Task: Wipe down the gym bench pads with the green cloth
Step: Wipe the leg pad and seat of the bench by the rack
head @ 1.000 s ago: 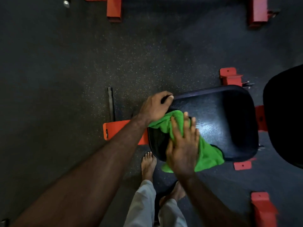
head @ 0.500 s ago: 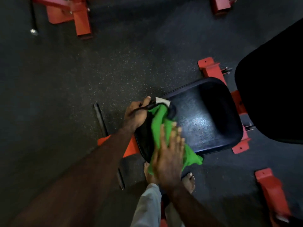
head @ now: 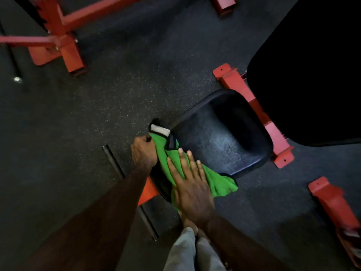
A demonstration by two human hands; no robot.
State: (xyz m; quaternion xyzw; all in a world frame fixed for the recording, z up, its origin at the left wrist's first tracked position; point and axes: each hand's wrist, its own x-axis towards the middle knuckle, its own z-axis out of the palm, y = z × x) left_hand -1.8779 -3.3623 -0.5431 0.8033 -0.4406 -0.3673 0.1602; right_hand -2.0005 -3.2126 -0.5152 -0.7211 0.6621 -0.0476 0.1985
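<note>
Green cloth under flat right hand; left hand clenches seat pad edge.

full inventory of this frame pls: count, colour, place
seat pad: 1, black, centre, torn corner showing pale foam at its left end
back pad: 1, black, upper right
green cloth: 1, on the seat pad's near-left end, hanging over its edge
bench frame: red, under and right of the seat pad
rack base: red, upper left
red foot: 1, lower right floor
black bar: 1, on the floor left of the bench
floor: dark, speckled
left hand: grips the seat pad's left end by the cloth
right hand: flat, fingers straight, pressing the cloth
trouser legs: grey, bottom centre
</note>
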